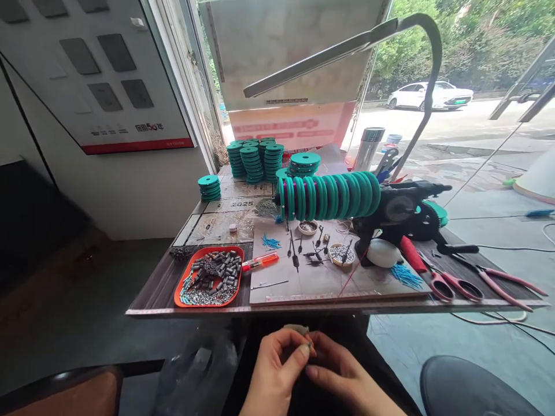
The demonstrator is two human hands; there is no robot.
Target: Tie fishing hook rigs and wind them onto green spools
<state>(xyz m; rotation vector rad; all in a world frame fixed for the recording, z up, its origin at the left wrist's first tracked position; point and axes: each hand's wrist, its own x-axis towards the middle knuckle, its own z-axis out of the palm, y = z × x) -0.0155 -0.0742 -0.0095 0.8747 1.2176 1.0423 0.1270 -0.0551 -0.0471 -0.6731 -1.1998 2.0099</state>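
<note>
- I see the left hand [280, 364] with thumb and forefinger pressed together on a tiny piece [309, 345], too small for me to identify.
- The right hand [342, 370] meets it at the fingertips, its thumb apart and lower; I cannot tell whether it grips anything.
- The piece sits between the two hands, over the lap and just short of the bench [151, 294].
- A pale strip [297, 328] shows just beyond the left fingertips; I cannot tell whether it is worn or held.
- A thin red line [349, 281] slants down the board [269, 294] ahead of the right hand, towards the fingers; its end is lost to me.
- I judge the piece to be nearly weightless and easy to drop, so I favour a fingertip pinch at its very edge, not a palm grip.
- The line looks limp and fine, likely slippery; I would take it close to its end and expect it to cut or slide under a hard pull.
- Ahead of the left hand, off to its left, lies the tray [177, 289] of small metal parts; loose ones probably roll.
- Ahead of the right hand, out to its right, lie the scissors [453, 281], stiff and best taken by the loops.
</note>
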